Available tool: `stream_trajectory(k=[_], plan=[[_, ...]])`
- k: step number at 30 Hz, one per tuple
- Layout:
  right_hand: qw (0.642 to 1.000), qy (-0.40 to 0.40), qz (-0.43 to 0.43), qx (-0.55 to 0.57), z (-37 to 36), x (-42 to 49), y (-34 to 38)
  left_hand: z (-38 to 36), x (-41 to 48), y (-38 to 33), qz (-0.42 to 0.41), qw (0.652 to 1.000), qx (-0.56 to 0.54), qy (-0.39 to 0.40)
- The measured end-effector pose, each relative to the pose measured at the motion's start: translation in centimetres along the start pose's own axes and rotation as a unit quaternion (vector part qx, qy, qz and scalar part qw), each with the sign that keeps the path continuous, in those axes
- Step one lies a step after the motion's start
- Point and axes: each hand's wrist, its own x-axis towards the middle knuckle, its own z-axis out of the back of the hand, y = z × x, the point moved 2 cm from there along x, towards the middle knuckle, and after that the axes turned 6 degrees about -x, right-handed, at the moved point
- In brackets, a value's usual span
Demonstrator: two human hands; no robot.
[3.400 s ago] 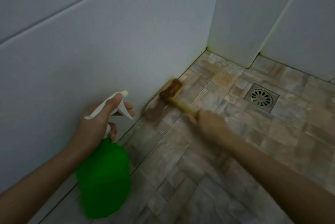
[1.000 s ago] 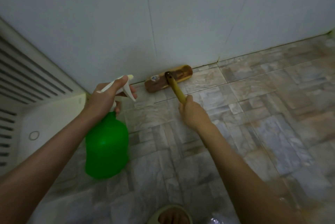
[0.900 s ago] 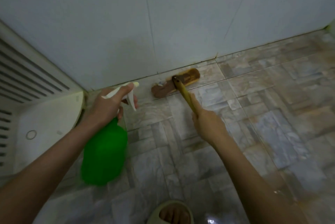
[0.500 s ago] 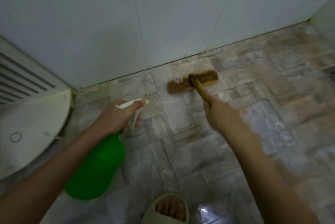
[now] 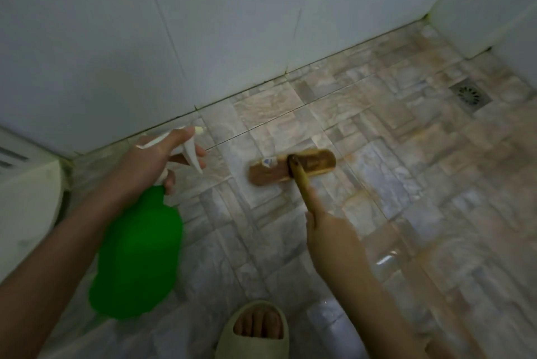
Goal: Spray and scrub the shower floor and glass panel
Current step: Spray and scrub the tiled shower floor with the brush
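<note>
My left hand [image 5: 148,164] grips the white trigger head of a green spray bottle [image 5: 136,259], held above the floor at the left with its nozzle pointing right. My right hand [image 5: 334,242] holds the yellow handle of a wooden scrub brush [image 5: 290,165]. The brush head lies flat on the wet, stone-patterned shower floor [image 5: 406,184], a short way out from the white tiled wall [image 5: 203,24]. No glass panel is in view.
A square metal drain [image 5: 470,94] sits in the floor at the far right near the corner. A white rounded fixture [image 5: 26,201] stands at the left edge. My foot in a pale slipper [image 5: 255,329] is at the bottom centre.
The brush head has been pulled away from the foot of the wall toward me and to the right. The view has swung right, bringing the drain into sight. Both hands keep their hold.
</note>
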Motion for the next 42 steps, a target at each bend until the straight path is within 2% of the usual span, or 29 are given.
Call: stream_trajectory(k=[6,8,12,15,18,20,24,25,30,32,35,37,42], plan=[[0.996,-0.07,0.038,-0.033,3.6,11.5,0.8,-1.8,0.7,-0.4,-0.024,0.999,0.032,0.0],[0.998,-0.061,0.015,-0.023,2.8,9.5,-0.4,-2.7,0.8,-0.1,-0.031,0.999,0.039,0.015],[0.998,-0.015,-0.056,0.014,-0.6,-2.2,-3.2,-4.7,1.3,0.0,-0.01,0.999,0.026,0.039],[0.998,-0.038,-0.047,-0.027,1.0,2.5,-4.3,-6.6,1.8,-0.4,-0.017,0.998,0.024,0.062],[0.995,-0.088,-0.038,0.013,4.1,8.8,-5.7,-8.4,1.8,-1.0,-0.032,0.995,0.032,0.092],[0.995,-0.079,-0.053,0.013,3.7,7.1,-6.5,-9.3,1.8,-1.3,-0.039,0.993,0.04,0.105],[0.994,-0.013,-0.108,0.014,0.5,-3.5,-6.3,-10.3,2.1,-1.5,-0.035,0.992,0.037,0.116],[0.994,-0.012,-0.108,0.012,0.5,-3.0,-6.6,-10.6,2.3,-1.6,-0.036,0.992,0.04,0.115],[0.987,-0.117,-0.108,0.034,4.2,8.0,-9.2,-12.4,2.3,-2.2,-0.036,0.99,0.048,0.126],[0.986,-0.098,-0.131,0.019,4.1,6.6,-9.8,-13.1,2.3,-2.3,-0.037,0.989,0.037,0.14],[0.982,-0.073,-0.162,0.059,1.3,-2.9,-9.1,-14.3,2.2,-2.5,-0.033,0.985,0.026,0.166],[0.979,-0.039,-0.188,0.073,0.6,-6.1,-9.1,-15.5,2.1,-2.6,-0.029,0.983,0.028,0.181],[0.97,-0.124,-0.203,0.057,4.6,3.7,-13.9,-18.4,2.0,-3.1,-0.051,0.977,0.048,0.2]])
